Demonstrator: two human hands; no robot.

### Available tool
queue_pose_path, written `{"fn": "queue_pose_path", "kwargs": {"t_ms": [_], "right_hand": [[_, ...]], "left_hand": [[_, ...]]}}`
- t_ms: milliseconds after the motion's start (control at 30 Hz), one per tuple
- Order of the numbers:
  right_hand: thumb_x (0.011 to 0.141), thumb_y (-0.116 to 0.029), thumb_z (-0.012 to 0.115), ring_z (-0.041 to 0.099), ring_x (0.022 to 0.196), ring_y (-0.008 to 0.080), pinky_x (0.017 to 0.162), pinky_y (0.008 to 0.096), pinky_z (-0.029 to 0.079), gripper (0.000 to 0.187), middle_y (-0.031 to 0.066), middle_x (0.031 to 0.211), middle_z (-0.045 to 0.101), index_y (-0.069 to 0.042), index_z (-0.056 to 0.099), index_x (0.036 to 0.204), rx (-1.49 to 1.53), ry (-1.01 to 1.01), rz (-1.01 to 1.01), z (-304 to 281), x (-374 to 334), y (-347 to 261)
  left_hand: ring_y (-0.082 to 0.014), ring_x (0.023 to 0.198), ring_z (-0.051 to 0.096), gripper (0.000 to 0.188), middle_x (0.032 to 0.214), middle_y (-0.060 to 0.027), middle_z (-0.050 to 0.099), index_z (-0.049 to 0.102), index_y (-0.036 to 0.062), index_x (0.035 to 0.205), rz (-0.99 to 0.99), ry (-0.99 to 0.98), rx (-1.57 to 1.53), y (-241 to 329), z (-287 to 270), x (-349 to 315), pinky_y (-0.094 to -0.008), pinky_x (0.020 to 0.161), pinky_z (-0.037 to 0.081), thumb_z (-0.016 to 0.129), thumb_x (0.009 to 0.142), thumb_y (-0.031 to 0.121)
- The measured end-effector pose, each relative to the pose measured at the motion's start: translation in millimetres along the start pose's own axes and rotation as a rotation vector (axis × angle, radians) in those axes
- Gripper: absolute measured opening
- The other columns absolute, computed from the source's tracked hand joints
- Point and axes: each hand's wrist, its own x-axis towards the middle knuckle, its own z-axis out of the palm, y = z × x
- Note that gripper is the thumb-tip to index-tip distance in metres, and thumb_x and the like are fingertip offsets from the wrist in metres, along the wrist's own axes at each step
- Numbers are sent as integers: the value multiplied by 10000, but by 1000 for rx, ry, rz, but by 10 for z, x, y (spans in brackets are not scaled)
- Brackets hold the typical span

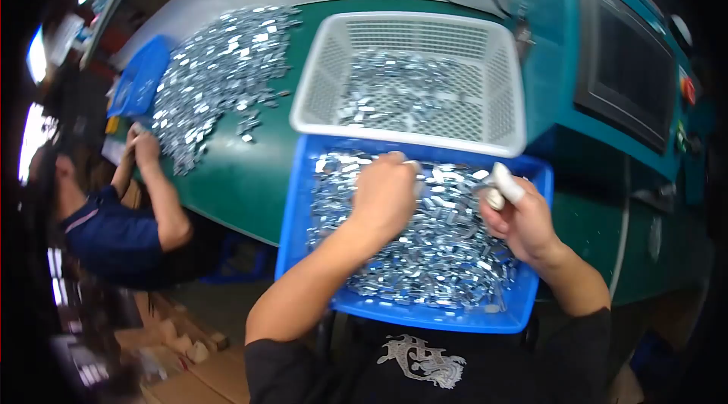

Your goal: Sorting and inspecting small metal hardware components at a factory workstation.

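Observation:
A blue bin (447, 320) in front of me holds a heap of small shiny metal pieces (425, 260). Over the left part of that heap is my left hand (385, 195), back upward, its fingers curled; whatever they grip is hidden. My right hand (523, 222) is raised above the bin's right side, thumb and fingers drawn together. White coverings wrap some of its fingertips, and a white one shows at the left hand's fingers too. What the right fingers pinch is too small and blurred to name.
Just beyond the bin stands a white perforated basket (508, 112) with more metal pieces. A large pile of pieces (227, 70) lies on the green tabletop (243, 169), beside a smaller blue bin (140, 78). A co-worker (121, 229) sits at left. A teal machine with a screen (626, 62) stands right.

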Motion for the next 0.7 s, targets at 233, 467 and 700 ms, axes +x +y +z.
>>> {"fn": "queue_pose_path", "kwargs": {"t_ms": [233, 467, 700], "right_hand": [[964, -386, 384, 292, 379, 56, 347, 211, 211, 408, -20, 494, 376, -107, 431, 670, -93, 80, -146, 4, 59, 148], [945, -400, 442, 372, 459, 95, 413, 219, 274, 362, 5, 586, 464, -118, 459, 718, -322, 256, -197, -41, -125, 36], [929, -298, 482, 400, 507, 90, 452, 209, 318, 368, 17, 666, 452, 22, 550, 1099, -291, 132, -301, -154, -12, 139]], "left_hand": [[-334, 793, 589, 79, 775, -146, 604, 605, 41, 710, 8, 148, -340, -93, -18, -72, -423, 728, 474, 654, 679, 94], [-167, 738, 619, 130, 782, -113, 644, 632, -25, 874, 116, 139, -1221, 291, 2, 10, -288, 659, 482, 597, 764, 33], [-139, 549, 601, 161, 629, -90, 619, 627, -45, 750, 32, 282, -1460, 302, 329, 134, -252, 489, 475, 694, 603, -36]]}}
